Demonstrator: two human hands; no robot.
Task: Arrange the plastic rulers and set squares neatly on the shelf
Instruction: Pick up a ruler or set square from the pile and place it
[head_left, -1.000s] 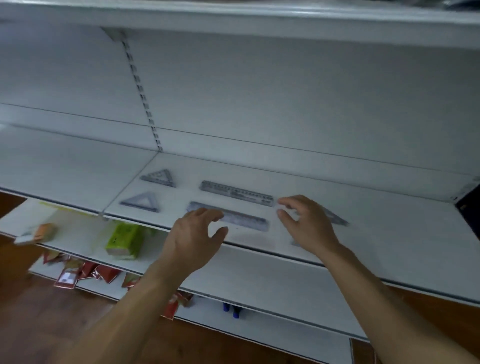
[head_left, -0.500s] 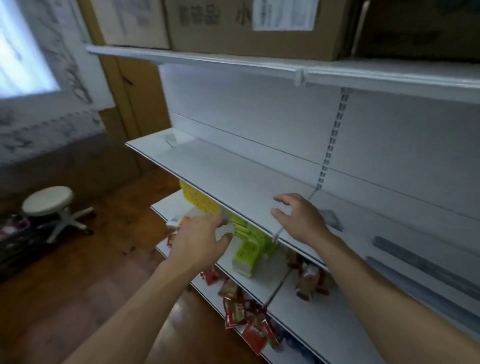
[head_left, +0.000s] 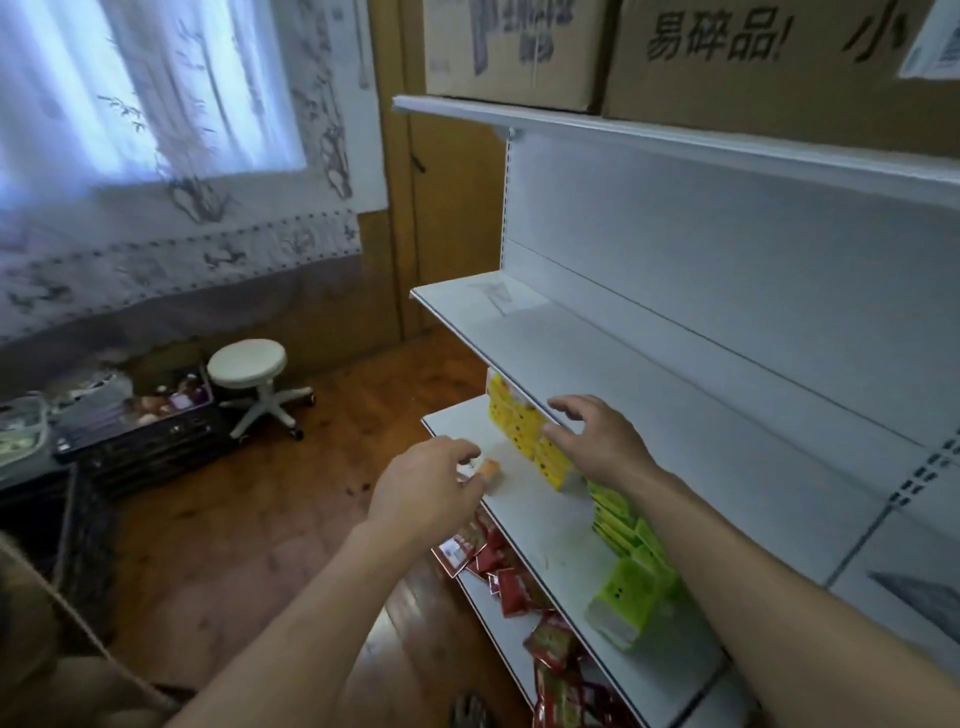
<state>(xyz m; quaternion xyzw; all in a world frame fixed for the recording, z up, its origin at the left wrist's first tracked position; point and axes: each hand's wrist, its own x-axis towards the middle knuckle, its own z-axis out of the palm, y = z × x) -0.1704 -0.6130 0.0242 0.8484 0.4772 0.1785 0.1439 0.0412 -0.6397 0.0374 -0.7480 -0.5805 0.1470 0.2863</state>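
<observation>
While one round white stool (head_left: 247, 364) stands on the wooden floor, the left hand (head_left: 426, 493) hovers empty, fingers loosely curled. One clear set square (head_left: 493, 296), triangular, lies at the smooth white shelf's (head_left: 675, 415) far end. The right hand (head_left: 597, 447), fingers spread, holds nothing by the shelf's front edge. One grey set square (head_left: 919, 597) lies far right.

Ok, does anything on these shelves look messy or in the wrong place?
Yes. A clear set square lies alone at the far left end of the middle shelf, far from the grey set square. Below, red packets lie in a jumble.
</observation>
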